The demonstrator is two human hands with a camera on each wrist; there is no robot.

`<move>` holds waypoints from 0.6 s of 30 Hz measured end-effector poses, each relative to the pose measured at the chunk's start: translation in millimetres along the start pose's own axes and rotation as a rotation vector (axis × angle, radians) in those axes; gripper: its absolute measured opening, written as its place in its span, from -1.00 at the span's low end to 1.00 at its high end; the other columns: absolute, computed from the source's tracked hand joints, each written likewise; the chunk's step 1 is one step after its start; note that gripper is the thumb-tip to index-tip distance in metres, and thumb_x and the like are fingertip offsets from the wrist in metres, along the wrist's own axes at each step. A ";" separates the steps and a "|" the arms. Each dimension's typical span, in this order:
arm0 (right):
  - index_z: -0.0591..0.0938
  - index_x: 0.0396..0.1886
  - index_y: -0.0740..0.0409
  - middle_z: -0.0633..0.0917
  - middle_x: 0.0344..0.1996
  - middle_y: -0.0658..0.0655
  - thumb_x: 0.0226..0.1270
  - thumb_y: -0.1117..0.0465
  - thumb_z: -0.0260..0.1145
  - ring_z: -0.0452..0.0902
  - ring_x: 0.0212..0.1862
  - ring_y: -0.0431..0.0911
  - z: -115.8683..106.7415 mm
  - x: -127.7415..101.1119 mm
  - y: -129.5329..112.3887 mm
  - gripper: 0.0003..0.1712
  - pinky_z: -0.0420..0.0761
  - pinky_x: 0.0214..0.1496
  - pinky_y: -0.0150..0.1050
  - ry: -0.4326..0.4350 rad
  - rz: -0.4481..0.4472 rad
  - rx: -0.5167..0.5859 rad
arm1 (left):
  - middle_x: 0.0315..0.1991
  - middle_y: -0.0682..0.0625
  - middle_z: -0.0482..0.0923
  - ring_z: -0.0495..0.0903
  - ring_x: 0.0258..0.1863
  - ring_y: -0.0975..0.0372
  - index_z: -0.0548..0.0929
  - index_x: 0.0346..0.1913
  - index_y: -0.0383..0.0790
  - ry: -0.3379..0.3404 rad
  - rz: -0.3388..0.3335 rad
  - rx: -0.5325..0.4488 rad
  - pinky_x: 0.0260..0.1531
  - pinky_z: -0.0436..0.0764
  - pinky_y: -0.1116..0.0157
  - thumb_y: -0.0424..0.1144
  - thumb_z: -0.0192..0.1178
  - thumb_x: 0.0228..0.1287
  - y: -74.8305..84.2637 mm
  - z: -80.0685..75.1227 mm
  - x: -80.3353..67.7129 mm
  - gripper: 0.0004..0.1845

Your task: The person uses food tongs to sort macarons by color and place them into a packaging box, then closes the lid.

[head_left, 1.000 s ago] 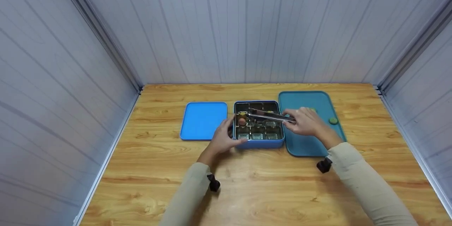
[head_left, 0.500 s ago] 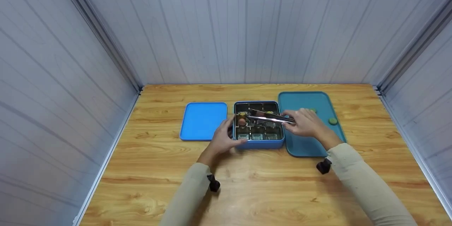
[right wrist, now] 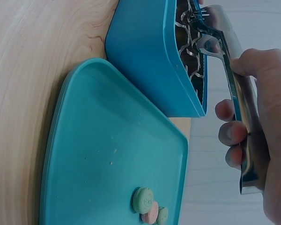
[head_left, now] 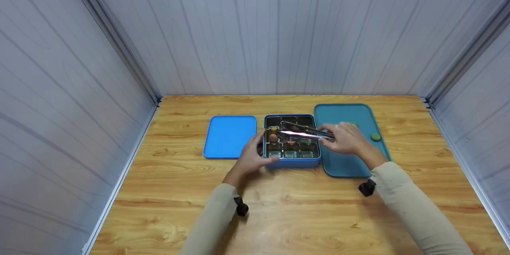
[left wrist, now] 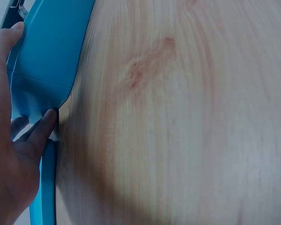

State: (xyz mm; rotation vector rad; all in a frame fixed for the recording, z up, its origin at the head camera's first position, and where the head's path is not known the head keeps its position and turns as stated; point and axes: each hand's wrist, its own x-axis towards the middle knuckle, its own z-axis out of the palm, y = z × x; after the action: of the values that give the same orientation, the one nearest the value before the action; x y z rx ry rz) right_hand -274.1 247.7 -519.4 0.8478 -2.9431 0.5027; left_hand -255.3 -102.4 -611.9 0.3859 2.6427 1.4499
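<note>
My left hand (head_left: pixel 252 156) braces the front left corner of a blue box (head_left: pixel 293 162), thumb on the front wall and fingers along the left side. Inside the box, a dark divided insert (head_left: pixel 275 148) holds a brownish-pink macaron (head_left: pixel 273 138) and a yellow piece (head_left: pixel 273 130) at the left. My right hand (head_left: pixel 343 138) grips metal tongs (right wrist: pixel 248 136), whose slightly parted ends reach into the middle of the box. Just below the tongs shows a pinkish-orange piece (head_left: pixel 291 142), partly hidden; whether the tongs touch it I cannot tell.
A teal tray (head_left: pixel 338 165) stands against the box's right side. It bears green macarons (right wrist: pixel 143 200) and a pink one (right wrist: pixel 150 213). To the left of the box lies a bright blue lid (head_left: pixel 229 137). Pale panel walls (head_left: pixel 255 32) enclose the wooden table (head_left: pixel 279 215).
A reddish piece seen between the tongs' arms earlier is no longer there, and a pinkish-orange piece now shows just below them. The tongs' arms stand slightly wider. My left hand stays put.
</note>
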 end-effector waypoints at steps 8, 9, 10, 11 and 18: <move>0.79 0.32 0.15 0.29 -0.77 -0.16 0.61 0.04 0.44 -0.01 -0.69 -0.28 -1.4 -6.2 8.4 -0.56 -0.01 -0.53 -0.33 0.007 -0.016 0.068 | 0.78 -0.36 0.21 0.27 0.74 -0.34 0.16 0.86 -0.04 0.004 -0.014 0.019 0.70 0.36 -0.34 0.09 0.68 0.23 1.9 -0.6 -0.1 0.25; 0.79 0.32 0.14 0.31 -0.76 -0.16 0.61 0.05 0.44 -0.01 -0.69 -0.29 -1.8 -7.1 9.8 -0.56 0.00 -0.54 -0.33 0.006 -0.015 0.070 | 0.78 -0.34 0.22 0.27 0.74 -0.33 0.16 0.86 -0.05 0.002 -0.011 0.020 0.70 0.36 -0.34 0.10 0.68 0.23 1.9 -0.5 0.0 0.26; 0.79 0.32 0.13 0.33 -0.76 -0.15 0.60 0.05 0.44 -0.01 -0.69 -0.30 -2.5 -8.0 10.9 -0.56 0.01 -0.54 -0.33 0.006 -0.013 0.071 | 0.78 -0.34 0.22 0.27 0.74 -0.33 0.15 0.86 -0.05 0.001 -0.008 0.023 0.70 0.35 -0.34 0.10 0.68 0.23 1.8 -0.5 0.1 0.26; 0.79 0.33 0.13 0.36 -0.76 -0.14 0.60 0.05 0.44 0.00 -0.69 -0.31 -3.5 -9.1 12.0 -0.56 0.03 -0.54 -0.33 0.006 -0.012 0.072 | 0.79 -0.33 0.22 0.27 0.75 -0.32 0.15 0.86 -0.05 -0.001 -0.006 0.026 0.71 0.34 -0.35 0.10 0.68 0.24 1.6 -0.4 0.2 0.26; 0.80 0.34 0.09 0.51 -0.73 -0.06 0.57 0.08 0.45 0.08 -0.68 -0.34 -12.9 -18.0 21.5 -0.55 0.12 -0.54 -0.33 0.013 0.007 0.075 | 0.80 -0.34 0.19 0.23 0.77 -0.34 0.13 0.86 -0.04 -0.004 -0.007 0.027 0.71 0.30 -0.39 0.09 0.67 0.26 0.8 0.2 1.6 0.25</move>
State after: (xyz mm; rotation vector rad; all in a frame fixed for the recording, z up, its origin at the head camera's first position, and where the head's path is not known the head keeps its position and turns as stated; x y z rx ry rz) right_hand -270.7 278.2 -515.8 0.8377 -2.9336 0.6199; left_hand -256.7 -101.5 -611.3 0.3816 2.6602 1.4106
